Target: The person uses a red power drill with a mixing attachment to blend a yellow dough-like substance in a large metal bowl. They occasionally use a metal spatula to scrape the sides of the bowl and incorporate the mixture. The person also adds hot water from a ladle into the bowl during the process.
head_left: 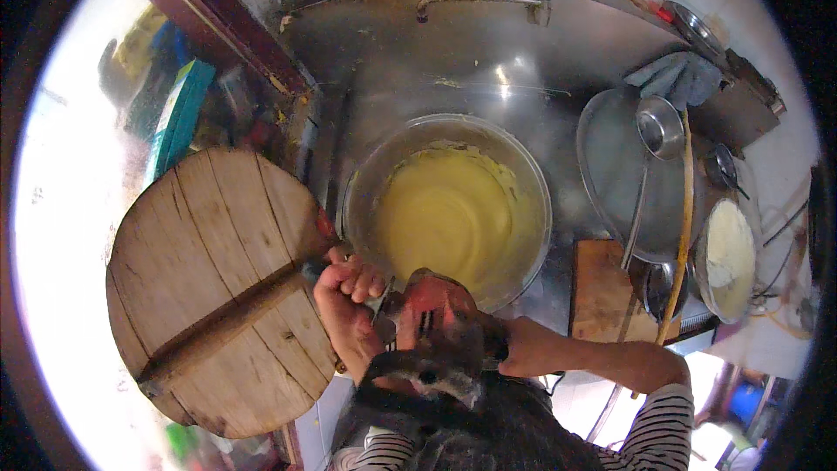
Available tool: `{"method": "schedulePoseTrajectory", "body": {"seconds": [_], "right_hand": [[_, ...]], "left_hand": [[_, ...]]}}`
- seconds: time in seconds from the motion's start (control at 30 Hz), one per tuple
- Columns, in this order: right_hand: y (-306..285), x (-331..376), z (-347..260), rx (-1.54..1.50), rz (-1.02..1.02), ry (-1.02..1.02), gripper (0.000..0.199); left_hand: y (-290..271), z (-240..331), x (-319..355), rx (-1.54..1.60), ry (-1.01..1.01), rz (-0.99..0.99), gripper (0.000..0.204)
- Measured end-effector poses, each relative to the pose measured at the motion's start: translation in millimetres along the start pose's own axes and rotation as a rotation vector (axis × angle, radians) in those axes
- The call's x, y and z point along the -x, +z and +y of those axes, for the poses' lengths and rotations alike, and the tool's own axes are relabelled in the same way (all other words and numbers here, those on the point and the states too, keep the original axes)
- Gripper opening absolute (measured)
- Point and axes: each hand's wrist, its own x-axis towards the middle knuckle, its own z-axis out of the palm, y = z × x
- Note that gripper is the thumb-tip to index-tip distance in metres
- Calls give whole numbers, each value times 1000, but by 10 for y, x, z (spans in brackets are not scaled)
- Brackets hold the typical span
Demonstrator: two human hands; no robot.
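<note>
A large round metal pot [539, 249] holds smooth yellow batter [445, 209] with swirl marks, and streaks of it cling to the inner wall. Over the pot's near rim is a red and dark hand-held power mixer [445, 318]; its working end is hidden. My left hand [349, 292] makes a fist at the mixer's left side, next to a thin metal piece, and seems to grip a side handle that its fingers mostly cover. On the right, my right hand [527, 347] is closed round the mixer's rear end. Dark straps partly block the view below the tool.
To the left stands a round wooden lid [218, 235] with a crossbar. Right of the pot are a wide metal basin [602, 174], a long-handled ladle [660, 126], a wooden stick [687, 209], a wooden board [597, 288] and a bowl of pale powder [731, 249]. Behind is a tap [479, 0].
</note>
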Motion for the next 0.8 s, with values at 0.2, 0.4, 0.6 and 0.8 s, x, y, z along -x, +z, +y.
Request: {"method": "schedulePoseTrajectory", "body": {"seconds": [0.2,0.4,0.6,0.8], "right_hand": [[373,-312,1320,141,205,32,44],[-136,-143,910,91,385,199,43],[-498,174,119,389,132,607,34],[-558,129,-355,417,-151,365,31]], "left_hand": [[-39,-648,-527,-173,-72,-119,15],[-64,-1014,-752,-3,-64,-330,14],[-192,-802,-458,271,-52,-158,18],[-381,-211,-357,309,-162,-137,28]]}}
